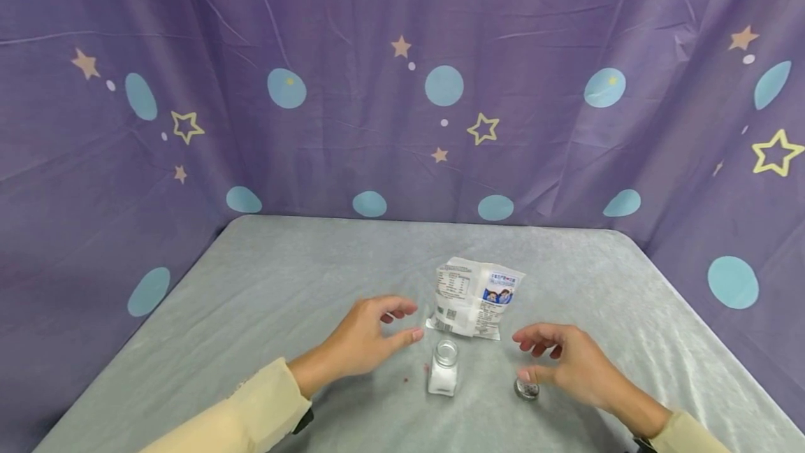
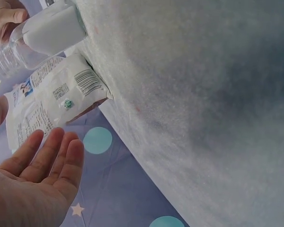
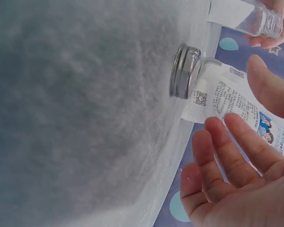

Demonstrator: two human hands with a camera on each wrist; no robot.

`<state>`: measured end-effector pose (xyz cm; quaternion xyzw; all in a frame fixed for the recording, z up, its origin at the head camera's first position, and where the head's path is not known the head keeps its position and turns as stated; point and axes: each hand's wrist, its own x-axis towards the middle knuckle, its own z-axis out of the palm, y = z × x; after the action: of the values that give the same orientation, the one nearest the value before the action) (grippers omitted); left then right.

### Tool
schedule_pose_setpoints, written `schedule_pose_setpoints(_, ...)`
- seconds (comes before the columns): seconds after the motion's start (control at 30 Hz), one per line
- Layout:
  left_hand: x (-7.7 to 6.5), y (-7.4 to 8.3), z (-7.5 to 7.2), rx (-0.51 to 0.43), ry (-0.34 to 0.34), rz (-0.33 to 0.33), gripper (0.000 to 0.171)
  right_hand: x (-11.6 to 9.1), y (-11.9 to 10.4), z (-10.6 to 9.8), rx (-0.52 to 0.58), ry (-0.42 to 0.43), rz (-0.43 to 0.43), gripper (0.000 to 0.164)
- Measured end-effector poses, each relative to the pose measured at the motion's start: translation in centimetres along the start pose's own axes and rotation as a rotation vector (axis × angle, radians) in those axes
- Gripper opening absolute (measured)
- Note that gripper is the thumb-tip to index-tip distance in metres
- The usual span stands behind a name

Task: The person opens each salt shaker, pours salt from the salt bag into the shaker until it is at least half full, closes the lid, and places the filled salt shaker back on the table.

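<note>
An uncapped glass jar (image 1: 444, 372) stands upright on the table, partly filled with white powder or fine grains. Behind it a white printed plastic bag (image 1: 468, 303) stands up, with text, a barcode and a small picture. My left hand (image 1: 371, 338) hovers left of the jar and bag, fingers loosely bent and holding nothing. To the right, a silver metal lid (image 1: 526, 389) lies on the cloth. Just above that lid is my right hand (image 1: 569, 362), thumb and fingers apart with nothing between them. In the right wrist view the metal lid (image 3: 184, 71) shows its ridged side.
A pale grey cloth (image 1: 302, 264) covers the table. Small reddish specks lie left of the jar. A purple curtain (image 1: 352, 89) with stars and blue dots hangs behind the table and along its sides.
</note>
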<state>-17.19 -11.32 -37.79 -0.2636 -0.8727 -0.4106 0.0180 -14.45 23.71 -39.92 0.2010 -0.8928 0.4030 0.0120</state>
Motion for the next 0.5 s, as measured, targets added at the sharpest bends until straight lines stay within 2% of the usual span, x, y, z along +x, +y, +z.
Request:
schedule_pose_setpoints(0.23, -0.2, -0.2, 0.2, 0.004, -0.013, -0.017, 0.040, -0.8, 0.4, 0.1, -0.020, -0.067, 0.010, 0.047)
schedule_pose_setpoints(0.5, -0.4, -0.4, 0.3, -0.008, -0.025, -0.023, 0.041, -1.2, 0.8, 0.2, -0.013, -0.090, 0.016, 0.044)
